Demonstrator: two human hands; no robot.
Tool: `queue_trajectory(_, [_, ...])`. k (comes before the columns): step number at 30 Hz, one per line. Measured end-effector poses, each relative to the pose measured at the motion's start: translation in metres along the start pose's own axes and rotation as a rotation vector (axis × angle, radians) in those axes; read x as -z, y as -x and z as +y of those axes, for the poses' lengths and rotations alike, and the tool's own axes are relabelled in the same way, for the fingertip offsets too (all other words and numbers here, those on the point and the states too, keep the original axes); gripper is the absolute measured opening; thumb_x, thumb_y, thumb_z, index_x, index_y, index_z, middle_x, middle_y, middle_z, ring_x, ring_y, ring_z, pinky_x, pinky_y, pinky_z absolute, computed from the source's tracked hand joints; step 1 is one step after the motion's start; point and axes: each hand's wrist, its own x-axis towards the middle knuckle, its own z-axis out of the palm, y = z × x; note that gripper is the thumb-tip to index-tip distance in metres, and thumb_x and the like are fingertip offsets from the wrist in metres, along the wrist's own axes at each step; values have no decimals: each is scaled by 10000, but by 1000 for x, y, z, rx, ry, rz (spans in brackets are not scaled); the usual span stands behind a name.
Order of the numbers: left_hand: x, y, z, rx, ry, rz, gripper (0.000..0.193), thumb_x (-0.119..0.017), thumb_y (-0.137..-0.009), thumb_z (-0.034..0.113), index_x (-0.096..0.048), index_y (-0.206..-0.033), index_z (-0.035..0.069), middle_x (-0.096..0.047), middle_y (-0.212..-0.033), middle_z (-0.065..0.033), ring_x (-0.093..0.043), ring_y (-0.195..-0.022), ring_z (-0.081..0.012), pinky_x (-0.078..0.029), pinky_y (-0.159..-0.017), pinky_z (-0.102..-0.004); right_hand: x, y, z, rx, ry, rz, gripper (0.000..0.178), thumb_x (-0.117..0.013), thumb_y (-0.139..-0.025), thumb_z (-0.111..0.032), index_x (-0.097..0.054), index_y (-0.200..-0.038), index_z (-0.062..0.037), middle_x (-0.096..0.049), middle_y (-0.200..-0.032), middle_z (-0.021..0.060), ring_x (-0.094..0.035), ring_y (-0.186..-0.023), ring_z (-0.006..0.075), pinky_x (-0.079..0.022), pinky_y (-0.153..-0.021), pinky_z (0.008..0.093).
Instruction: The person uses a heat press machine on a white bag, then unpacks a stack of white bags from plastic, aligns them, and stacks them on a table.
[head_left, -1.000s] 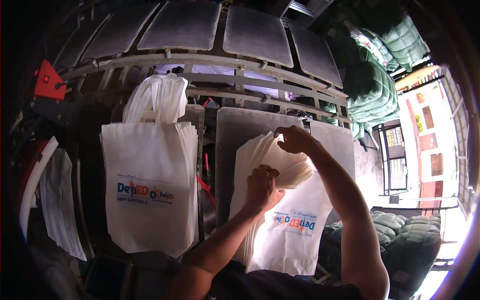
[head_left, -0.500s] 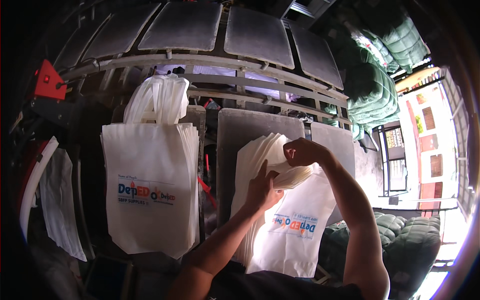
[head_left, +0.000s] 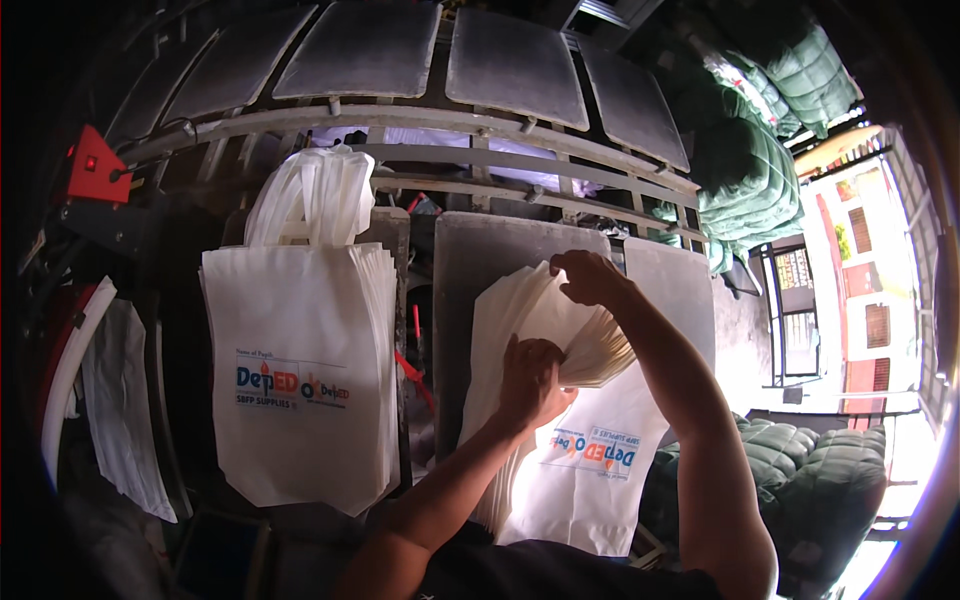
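Note:
In front of me a stack of white cloth bags (head_left: pixel 590 500) with blue and orange print lies on a dark flat board (head_left: pixel 480 235). The print on its top bag appears upside down. Part of the stack bends up in a fan of layers. My left hand (head_left: pixel 540 380) is closed on the lower part of these bent layers, its thumb toward the right. At the far edge of the stack my right hand (head_left: pixel 592 277) pinches the bags' edge with curled fingers. On the left lies another neat stack of printed white tote bags (head_left: pixel 300 310), its handles (head_left: pixel 310 195) pointing away from me.
Several dark flat boards (head_left: pixel 515 70) line the back behind metal rails (head_left: pixel 420 155). A red device (head_left: pixel 95 165) stands at the far left, above a hanging white cloth (head_left: pixel 125 400). Green wrapped bales (head_left: pixel 750 190) are piled at right, with more bales (head_left: pixel 790 470) lower down.
My right hand has moved away from me and slightly left, to the stack's far edge. The bent layers have opened into a wider fan. My left hand has curled further round them.

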Motion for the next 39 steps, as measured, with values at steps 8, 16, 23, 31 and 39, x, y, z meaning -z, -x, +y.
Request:
queue_trajectory(8, [-3,-3,2,141,241,-89,516,-828,-715,121,-569,-1150,23,-597,-1100,-157,-667,-961,-361,-579,-837,-429,17,13,-3,72,-66,133,69,-664,-825,-127,-664,-892,-110,-683,-998,143,-660,-962,385,-543,-821,488])
queue_trajectory(16, [-1,-9,1,290,260,-103,631,-829,-749,138,-583,-1327,74,-586,-1208,-203,-667,-1055,-376,-583,-895,-434,47,32,-24,11,-272,-91,83,-667,-846,-163,-661,-853,-81,-736,-858,122,-727,-823,304,-571,-742,389])
queue_trajectory(23, [-4,-11,-4,191,265,-88,522,-797,-775,152,-620,-1252,39,-576,-1254,-192,-671,-1036,-379,-579,-907,-434,52,24,-20,-152,-467,-322,212,-670,-862,-195,-705,-1056,-117,-728,-758,94,-721,-706,242,-584,-711,389])
queue_trajectory(31, [-6,-4,3,242,278,-167,528,-785,-784,142,-596,-1260,18,-572,-1211,-207,-657,-1049,-393,-572,-909,-452,4,-11,-11,97,-19,37,179,-684,-851,-186,-700,-1022,-136,-723,-844,117,-703,-815,331,-570,-773,457])
queue_trajectory(39, [-2,-10,0,416,440,-47,660,-840,-758,131,-516,-1309,-32,-640,-1097,-249,-663,-1013,-418,-547,-888,-461,59,21,-35,35,-233,-348,131,-707,-799,-214,-668,-830,-93,-727,-872,110,-722,-889,259,-562,-767,397])
